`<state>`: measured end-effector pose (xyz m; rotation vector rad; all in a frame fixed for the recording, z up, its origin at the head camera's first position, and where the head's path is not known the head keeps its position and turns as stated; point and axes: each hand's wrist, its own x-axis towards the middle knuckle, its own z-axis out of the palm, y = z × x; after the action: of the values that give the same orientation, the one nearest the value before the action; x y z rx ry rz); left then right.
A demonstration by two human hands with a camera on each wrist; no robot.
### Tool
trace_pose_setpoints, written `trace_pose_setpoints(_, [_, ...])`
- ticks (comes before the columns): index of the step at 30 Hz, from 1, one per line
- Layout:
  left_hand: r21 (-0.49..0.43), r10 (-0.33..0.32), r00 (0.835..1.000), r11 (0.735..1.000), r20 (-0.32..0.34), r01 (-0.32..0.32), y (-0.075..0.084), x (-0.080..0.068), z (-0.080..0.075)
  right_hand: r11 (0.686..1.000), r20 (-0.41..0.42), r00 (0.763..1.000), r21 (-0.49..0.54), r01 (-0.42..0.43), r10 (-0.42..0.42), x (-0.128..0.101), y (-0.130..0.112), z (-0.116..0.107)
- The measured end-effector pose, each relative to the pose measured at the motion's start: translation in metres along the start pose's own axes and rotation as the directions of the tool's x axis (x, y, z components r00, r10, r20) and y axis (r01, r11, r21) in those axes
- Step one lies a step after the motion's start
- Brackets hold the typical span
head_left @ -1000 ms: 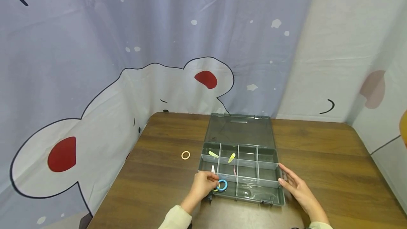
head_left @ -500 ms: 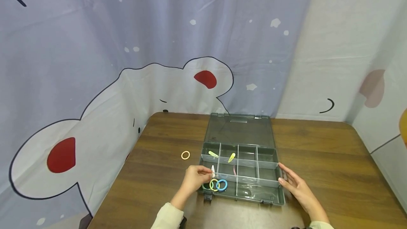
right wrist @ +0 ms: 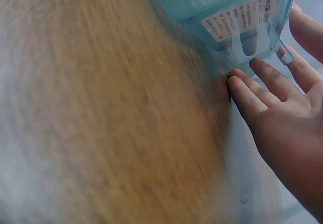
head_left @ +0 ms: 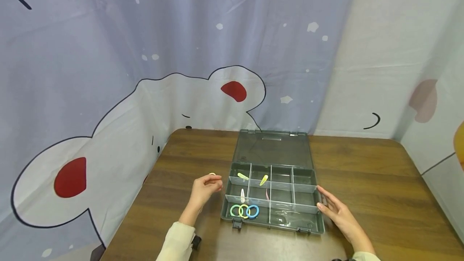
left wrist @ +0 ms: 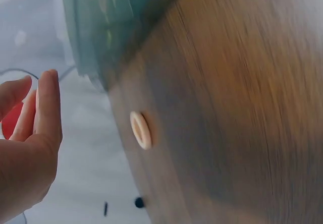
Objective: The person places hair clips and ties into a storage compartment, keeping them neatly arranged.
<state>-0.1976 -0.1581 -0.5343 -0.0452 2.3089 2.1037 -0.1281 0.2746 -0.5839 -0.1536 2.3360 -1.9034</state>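
Carefully now: the left hand [head_left: 204,186], fingers loose and empty, should pinch the peach ring [left wrist: 141,129] squarely while the flat right hand [head_left: 335,212] steadies the box [head_left: 319,208].

Left wrist cam is pretty blurry, but the left hand [left wrist: 25,148] is hovering with its fingers [left wrist: 48,108] straight and together, holding nothing. A small peach hair tie [left wrist: 141,129] is lying on the brown wooden table [left wrist: 227,108], close to the hand. A greenish plastic organizer box [left wrist: 108,27] is sitting beyond it
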Motion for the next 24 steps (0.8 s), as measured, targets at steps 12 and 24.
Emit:
trace_pose_setpoints(12, [0.101,-0.002,0.982,0.995,-0.189,0.021,-0.015,0.032,-0.03,1.0,0.008,1.0,-0.013,-0.017,0.018,-0.001,0.001,-0.001])
trace_pose_setpoints(24, [0.094,-0.078,0.961,0.99,-0.267,0.106,-0.033,0.049,-0.032,1.0,0.008,1.0,0.007,0.01,-0.01,0.0,0.003,0.0])
